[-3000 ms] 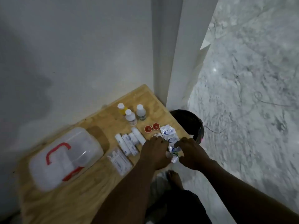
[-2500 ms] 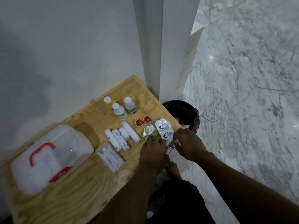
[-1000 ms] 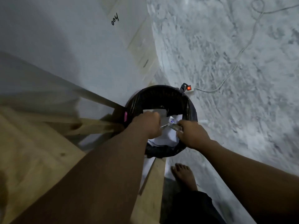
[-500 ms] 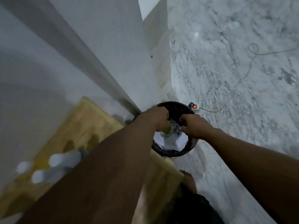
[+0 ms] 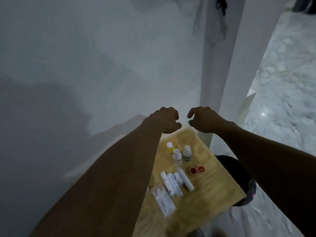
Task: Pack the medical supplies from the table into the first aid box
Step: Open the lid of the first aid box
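Note:
My left hand [image 5: 164, 120] and my right hand [image 5: 203, 119] are raised side by side in front of the white wall, above the far end of the wooden table [image 5: 208, 194]. The left is loosely curled closed; the right has thumb and forefinger apart. Neither holds anything. On the table stand three small bottles [image 5: 177, 153]. Nearer lie two red round caps [image 5: 197, 169], several white rolls [image 5: 172, 183] and a clear packet [image 5: 163, 200]. My left forearm covers the table's left part, and the first aid box is not visible.
A black bin [image 5: 242, 182] stands on the marble floor [image 5: 282, 108] against the table's right edge. A white pillar [image 5: 227, 82] rises behind the table's far corner. The white wall fills the left.
My hands were over the bin holding wrappers; now they are raised empty over the table. The view swung back to the table, where the blue-and-white and green packets are gone.

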`<state>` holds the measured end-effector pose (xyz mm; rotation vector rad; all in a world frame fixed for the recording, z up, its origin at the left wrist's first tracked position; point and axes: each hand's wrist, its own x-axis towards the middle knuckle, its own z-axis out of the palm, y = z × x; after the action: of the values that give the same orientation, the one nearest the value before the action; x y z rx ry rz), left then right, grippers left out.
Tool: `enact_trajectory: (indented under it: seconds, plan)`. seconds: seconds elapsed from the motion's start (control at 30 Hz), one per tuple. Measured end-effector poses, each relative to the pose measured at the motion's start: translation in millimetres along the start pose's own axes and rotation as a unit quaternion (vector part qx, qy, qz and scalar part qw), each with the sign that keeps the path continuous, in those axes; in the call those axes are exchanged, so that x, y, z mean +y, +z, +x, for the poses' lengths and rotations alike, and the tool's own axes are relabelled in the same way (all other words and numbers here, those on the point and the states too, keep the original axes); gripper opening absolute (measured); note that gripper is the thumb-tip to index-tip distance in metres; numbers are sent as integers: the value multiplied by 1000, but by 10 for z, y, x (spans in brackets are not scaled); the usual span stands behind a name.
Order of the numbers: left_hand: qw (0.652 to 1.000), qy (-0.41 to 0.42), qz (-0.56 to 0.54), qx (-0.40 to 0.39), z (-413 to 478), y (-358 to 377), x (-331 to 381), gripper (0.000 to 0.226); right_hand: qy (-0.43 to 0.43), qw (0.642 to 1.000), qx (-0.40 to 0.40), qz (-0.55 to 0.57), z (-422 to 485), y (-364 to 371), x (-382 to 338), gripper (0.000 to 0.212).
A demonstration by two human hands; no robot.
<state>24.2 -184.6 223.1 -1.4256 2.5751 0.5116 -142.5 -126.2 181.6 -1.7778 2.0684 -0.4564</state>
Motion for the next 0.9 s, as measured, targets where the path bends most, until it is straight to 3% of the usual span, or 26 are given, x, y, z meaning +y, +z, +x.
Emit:
enact_trajectory:
  seconds: [0.13,0.27,0.5,0.63,0.77,0.9]
  plan:
    - [995,-88,-22,40,-559,-238,-835,51,-73,997,-14,14,92,187,-932,27]
    - [982,-167,-51,71,-1097,2,-1570,54,-131,989,-58,37,68,661,-1571,32]
    - [956,-252,-61,138,-1587,1214,-2334,59,-177,981,-74,31,-104,2095,-1650,45]
    - [948,-259,-89,161,-1614,1784,-2487,60,-203,978,3,41,-186,2699,-1453,48]
    - [925,-259,-79,266,-1618,2074,-2456,51,-211,969,91,90,-196,2888,-1393,45]
    - [911,-291,-96,276,-1749,2185,-2365,56,-194,960,157,127,-348,2917,-1355,39]
